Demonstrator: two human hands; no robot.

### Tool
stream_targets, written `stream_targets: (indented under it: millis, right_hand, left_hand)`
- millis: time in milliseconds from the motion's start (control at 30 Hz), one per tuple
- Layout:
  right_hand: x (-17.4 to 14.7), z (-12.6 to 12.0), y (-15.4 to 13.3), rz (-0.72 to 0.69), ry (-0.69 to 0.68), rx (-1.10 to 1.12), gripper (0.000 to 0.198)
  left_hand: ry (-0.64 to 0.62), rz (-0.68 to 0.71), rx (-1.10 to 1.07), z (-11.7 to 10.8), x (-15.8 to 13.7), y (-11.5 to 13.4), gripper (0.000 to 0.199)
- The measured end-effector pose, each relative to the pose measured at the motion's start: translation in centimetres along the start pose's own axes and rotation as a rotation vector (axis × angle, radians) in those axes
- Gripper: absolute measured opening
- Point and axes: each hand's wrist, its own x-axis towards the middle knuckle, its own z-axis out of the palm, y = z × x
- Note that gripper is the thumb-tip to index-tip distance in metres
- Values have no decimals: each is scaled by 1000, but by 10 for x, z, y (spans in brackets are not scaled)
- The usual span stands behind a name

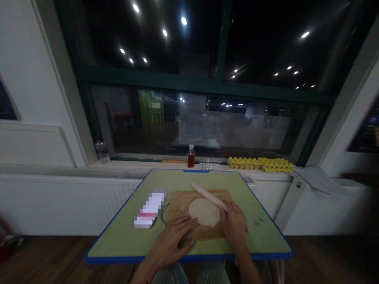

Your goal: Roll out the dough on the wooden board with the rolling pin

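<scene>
A flat, roughly round sheet of dough (205, 212) lies on a wooden board (178, 202). My right hand (234, 221) grips the near end of a pale rolling pin (204, 191), which slants up and left across the dough's far right edge and past the board's back edge. Stretched out flat, my left hand (174, 237) rests at the board's near left, its fingertips touching the left edge of the dough. Part of the board's near left corner is hidden under that hand.
The green table (118, 236) has a blue rim. Left of the board lies a blurred-out white sheet or screen (150, 209). On the windowsill stand a bottle of red sauce (191, 157), yellow egg trays (260, 164) and a plastic bottle (102, 151). A grey cloth (316, 179) lies right.
</scene>
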Motion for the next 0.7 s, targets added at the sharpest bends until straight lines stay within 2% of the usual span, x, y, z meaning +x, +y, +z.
stream_targets:
  millis: [233,567,700]
  right_hand:
    - [-1,-1,-1,-5,4,4,26]
    - [-1,-1,-1,-7,5,-21,26]
    - [0,1,0,-2,-9,-33,28]
  left_hand:
    - [36,50,37,3,-1,-3,55]
    - [-31,40,76,2,2,-5,57]
    - [-21,48,127,1,5,-2,56]
